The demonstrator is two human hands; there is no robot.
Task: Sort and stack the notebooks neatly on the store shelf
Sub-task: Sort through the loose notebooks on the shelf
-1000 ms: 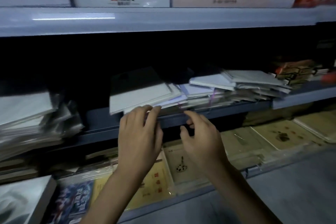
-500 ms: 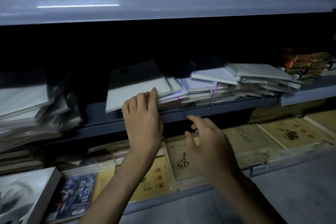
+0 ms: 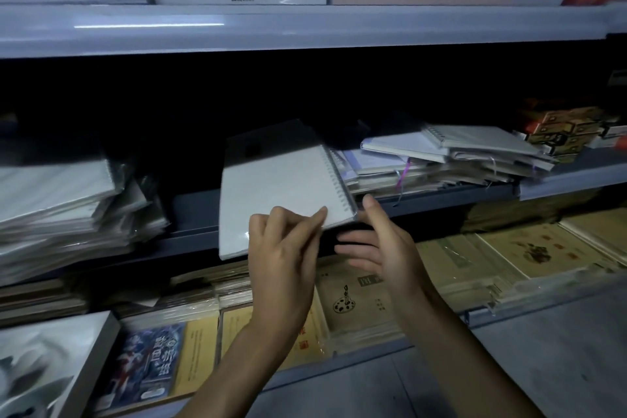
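Left hand (image 3: 281, 248) pinches spiral notebook (image 3: 278, 187); right hand (image 3: 383, 248) released (messy pile (image 3: 441, 159) just beside).

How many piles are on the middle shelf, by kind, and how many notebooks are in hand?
1 wrapped pile, left
1 loose notebook pile, right
1 box stack, far right
1 notebook, gripped by the left hand
Total: 4
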